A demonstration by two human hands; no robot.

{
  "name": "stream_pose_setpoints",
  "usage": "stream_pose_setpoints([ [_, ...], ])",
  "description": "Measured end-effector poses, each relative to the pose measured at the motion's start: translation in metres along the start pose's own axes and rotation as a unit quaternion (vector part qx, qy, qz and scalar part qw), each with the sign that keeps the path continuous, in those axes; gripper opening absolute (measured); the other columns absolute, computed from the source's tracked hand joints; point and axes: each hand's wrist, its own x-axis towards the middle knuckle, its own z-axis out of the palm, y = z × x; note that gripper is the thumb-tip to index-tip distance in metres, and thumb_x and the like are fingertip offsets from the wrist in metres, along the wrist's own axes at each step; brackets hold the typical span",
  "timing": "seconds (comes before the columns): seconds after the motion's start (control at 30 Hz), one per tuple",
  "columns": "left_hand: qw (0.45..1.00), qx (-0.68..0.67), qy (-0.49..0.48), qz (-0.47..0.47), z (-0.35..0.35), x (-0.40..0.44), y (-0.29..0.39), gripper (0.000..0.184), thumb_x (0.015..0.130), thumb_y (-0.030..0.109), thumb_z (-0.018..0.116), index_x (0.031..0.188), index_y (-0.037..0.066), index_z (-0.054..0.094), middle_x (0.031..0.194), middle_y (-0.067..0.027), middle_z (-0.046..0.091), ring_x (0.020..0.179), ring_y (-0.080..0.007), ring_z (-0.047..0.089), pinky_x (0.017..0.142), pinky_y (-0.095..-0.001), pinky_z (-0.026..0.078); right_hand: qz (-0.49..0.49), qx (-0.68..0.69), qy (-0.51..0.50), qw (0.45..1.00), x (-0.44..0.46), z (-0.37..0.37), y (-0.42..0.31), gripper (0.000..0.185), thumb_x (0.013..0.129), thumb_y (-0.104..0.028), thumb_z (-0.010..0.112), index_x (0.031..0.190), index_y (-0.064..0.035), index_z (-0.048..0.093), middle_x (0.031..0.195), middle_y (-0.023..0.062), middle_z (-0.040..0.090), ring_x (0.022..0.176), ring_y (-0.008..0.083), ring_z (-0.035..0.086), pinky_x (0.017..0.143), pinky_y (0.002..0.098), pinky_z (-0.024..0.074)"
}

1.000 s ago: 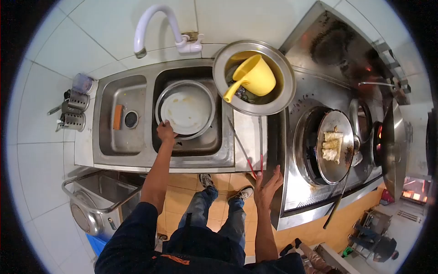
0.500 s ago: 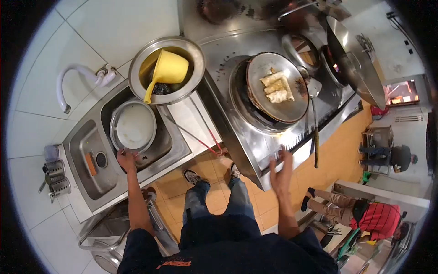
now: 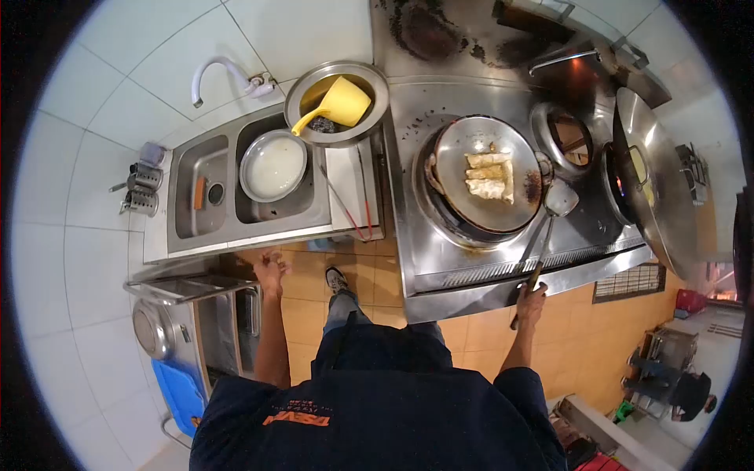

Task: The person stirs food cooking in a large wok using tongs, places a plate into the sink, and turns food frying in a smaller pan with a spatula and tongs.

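Observation:
My right hand [image 3: 532, 303] is wrapped round the dark handle of a long spatula [image 3: 561, 198], whose metal blade rests beside the wok. Several browned rolls [image 3: 488, 176] lie in the wok [image 3: 459, 192] on the stove. My left hand [image 3: 269, 267] hangs in front of the counter edge with fingers apart, holding nothing. Behind it, a round metal bowl [image 3: 272, 166] of cloudy liquid sits in the right sink basin. Red-handled tongs [image 3: 343, 206] lie on the counter between sink and stove.
A yellow dipper [image 3: 343, 102] lies in a wide metal basin [image 3: 295, 100] at the back. A large pan [image 3: 656, 196] leans on the stove's right side. A metal rack [image 3: 184, 289] stands lower left. A person [image 3: 691, 395] is at the far right.
My left hand has left the bowl and moved back from the sink. My right hand has reached right and taken hold of the spatula handle. The view has turned and shifted.

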Motion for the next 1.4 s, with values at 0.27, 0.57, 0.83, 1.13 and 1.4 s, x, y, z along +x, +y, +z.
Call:
stream_pose_setpoints([
  [0.27, 0.986, 0.060, 0.056, -0.142, 0.056, -0.121, 0.005, 0.024, 0.090, 0.005, 0.054, 0.113, -0.001, 0.051, 0.092, -0.0136, 0.060, 0.061, -0.0244, 0.065, 0.047, -0.0318, 0.056, -0.106, 0.176, -0.001, 0.979, 0.013, -0.005, 0.020, 0.020, 0.088, -0.012, 0.055, 0.096, 0.0042, 0.047, 0.082, 0.0280, 0.060, 0.076, 0.0449, 0.060, 0.067, 0.0495, 0.0460],
  [0.57, 0.977, 0.089, 0.004, -0.192, 0.066, -0.131, 0.005, 0.023, 0.089, 0.006, 0.053, 0.112, 0.001, 0.052, 0.093, -0.0127, 0.060, 0.067, -0.0248, 0.066, 0.054, -0.0335, 0.058, -0.114, 0.192, -0.002, 0.975, -0.028, -0.066, 0.022, 0.022, 0.090, -0.009, 0.051, 0.106, 0.0053, 0.050, 0.088, 0.0280, 0.059, 0.078, 0.0436, 0.058, 0.068, 0.0491, 0.0450],
  [0.83, 0.976, 0.059, -0.079, -0.194, 0.071, -0.118, -0.015, 0.024, 0.088, 0.008, 0.051, 0.111, 0.001, 0.053, 0.088, -0.0112, 0.060, 0.068, -0.0255, 0.065, 0.057, -0.0356, 0.058, -0.213, 0.121, 0.020, 0.969, -0.031, -0.142, 0.008, 0.036, 0.092, -0.012, 0.054, 0.124, 0.0012, 0.044, 0.099, 0.0270, 0.058, 0.088, 0.0447, 0.058, 0.072, 0.0505, 0.0460],
  [1.13, 0.963, 0.103, -0.138, -0.206, 0.088, -0.107, -0.030, 0.025, 0.084, 0.009, 0.052, 0.109, 0.002, 0.054, 0.087, -0.0099, 0.058, 0.065, -0.0239, 0.063, 0.057, -0.0364, 0.058, -0.291, -0.095, -0.004, 0.952, 0.014, -0.188, -0.041, 0.038, 0.096, -0.018, 0.045, 0.128, 0.0025, 0.043, 0.103, 0.0290, 0.059, 0.090, 0.0460, 0.060, 0.073, 0.0519, 0.0511],
  [1.4, 0.922, 0.195, -0.267, -0.202, 0.097, -0.093, -0.039, 0.027, 0.094, 0.020, 0.053, 0.115, 0.003, 0.055, 0.088, -0.0107, 0.060, 0.065, -0.0210, 0.063, 0.053, -0.0317, 0.055, -0.422, -0.330, 0.039, 0.843, 0.075, -0.277, -0.089, 0.036, 0.088, -0.015, 0.051, 0.120, 0.0009, 0.051, 0.097, 0.0238, 0.061, 0.078, 0.0402, 0.065, 0.069, 0.0502, 0.0535],
])
